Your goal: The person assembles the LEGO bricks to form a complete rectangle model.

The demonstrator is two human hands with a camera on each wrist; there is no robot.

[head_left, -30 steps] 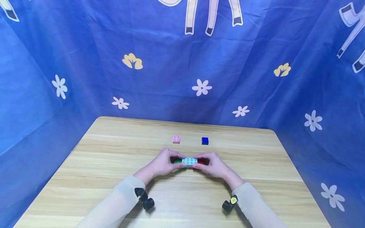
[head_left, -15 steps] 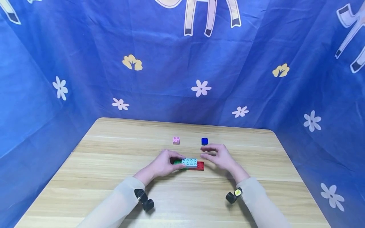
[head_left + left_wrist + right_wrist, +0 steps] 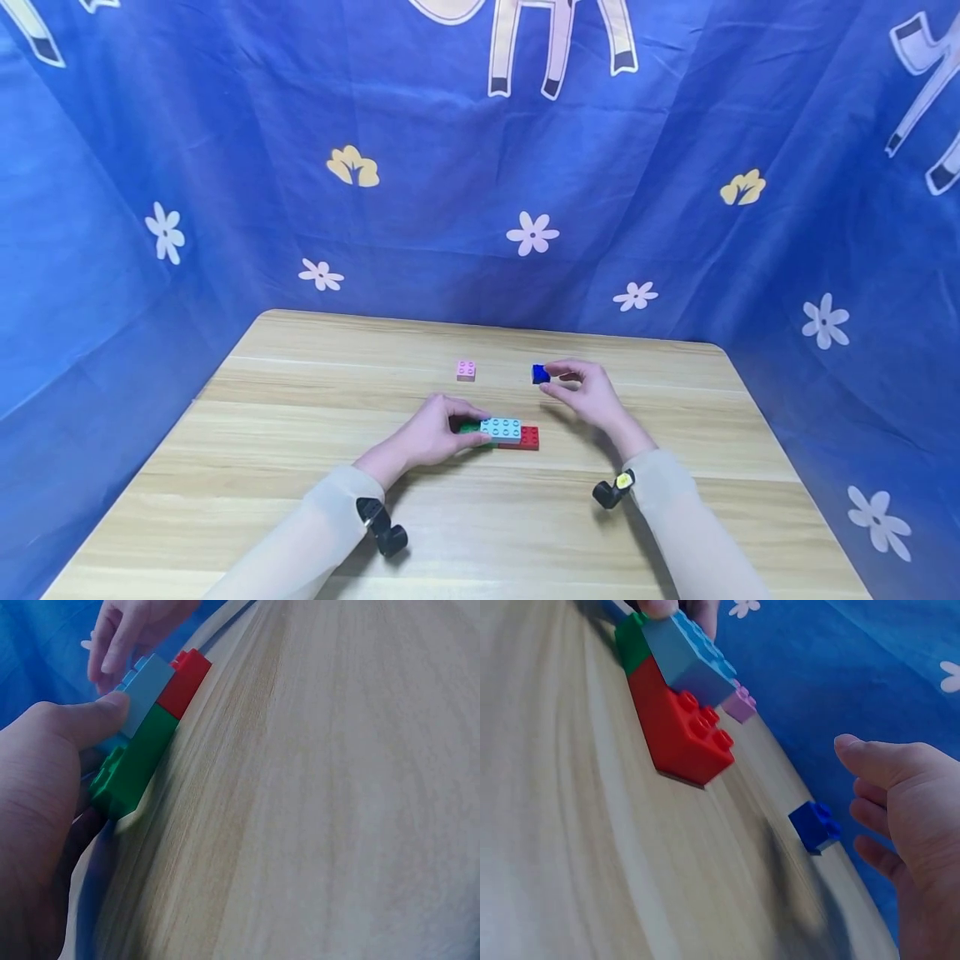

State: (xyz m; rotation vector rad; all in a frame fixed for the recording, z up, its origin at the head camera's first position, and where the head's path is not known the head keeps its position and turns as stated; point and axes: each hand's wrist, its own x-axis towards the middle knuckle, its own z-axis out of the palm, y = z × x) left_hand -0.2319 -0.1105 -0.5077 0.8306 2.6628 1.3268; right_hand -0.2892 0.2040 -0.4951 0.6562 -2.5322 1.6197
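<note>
From the head view, the right hand (image 3: 592,398) has left the light blue brick (image 3: 501,430) and come over to the dark blue brick (image 3: 539,375), while the left hand (image 3: 427,429) alone pinches the light blue brick's left end. In the left wrist view, that brick spans the green brick (image 3: 146,769) and the red brick (image 3: 184,686), so the join apparently no longer needs both hands. In the right wrist view, the right thumb and fingers stand parted, gripping nothing, near the dark blue brick; fingertip contact is hard to judge.

Upper brick (image 3: 501,429) across lower pair (image 3: 159,729)
</note>
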